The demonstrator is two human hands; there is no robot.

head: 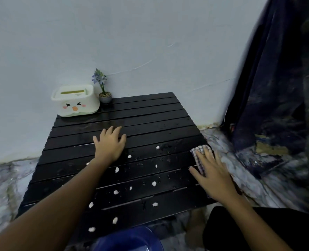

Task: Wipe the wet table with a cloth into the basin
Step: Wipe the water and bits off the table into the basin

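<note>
A low black slatted table (150, 113) glistens with water drops and carries several small white scraps (154, 183) across its near half. My right hand (213, 174) lies flat, fingers spread, on a checked cloth (200, 153) at the table's right edge; most of the cloth is hidden under the palm. My left hand (110, 144) rests palm down on the slats left of centre, fingers apart, holding nothing. A blue basin (128, 240) shows partly below the table's near edge.
A white tissue box with a cartoon face (75, 101) and a small potted purple flower (104, 91) stand at the table's far left corner against the pale wall. A dark curtain (269, 87) hangs at the right. My knee in black cloth (240, 229) is lower right.
</note>
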